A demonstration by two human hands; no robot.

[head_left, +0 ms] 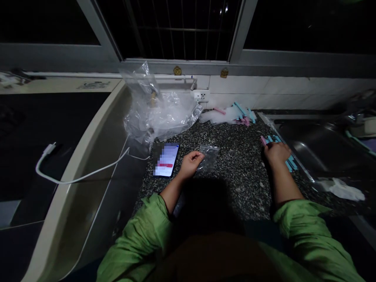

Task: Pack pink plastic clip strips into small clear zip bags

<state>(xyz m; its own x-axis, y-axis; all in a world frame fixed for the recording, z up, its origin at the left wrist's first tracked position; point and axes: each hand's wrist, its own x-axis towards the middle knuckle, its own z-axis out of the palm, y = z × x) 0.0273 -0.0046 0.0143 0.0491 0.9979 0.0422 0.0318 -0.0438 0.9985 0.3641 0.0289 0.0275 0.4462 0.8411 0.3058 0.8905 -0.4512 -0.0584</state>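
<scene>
On the dark speckled stone countertop (235, 172), the left hand (190, 163) pinched the near edge of a small clear zip-top plastic bag (209, 156), which lay flat at about twelve o'clock from the person's body. The right hand (276, 152), at roughly two o'clock, rested curled over a loose pile of short blue and pink plastic sticks (289, 156) beside the steel sink (323, 152); whether its fingers had closed on any stick could not be told, as the knuckles hid them. The step in hand looked like picking sticks from the pile while the bag was held ready. The next move would call for a firm grip on a few sticks and an opened bag mouth. A second heap of the same blue and pink sticks (242, 113) sat at one o'clock by the wall. A lit smartphone (166, 159) lay at eleven o'clock, near crumpled clear plastic wrapping (158, 113) and a white charging cable (76, 178).
</scene>
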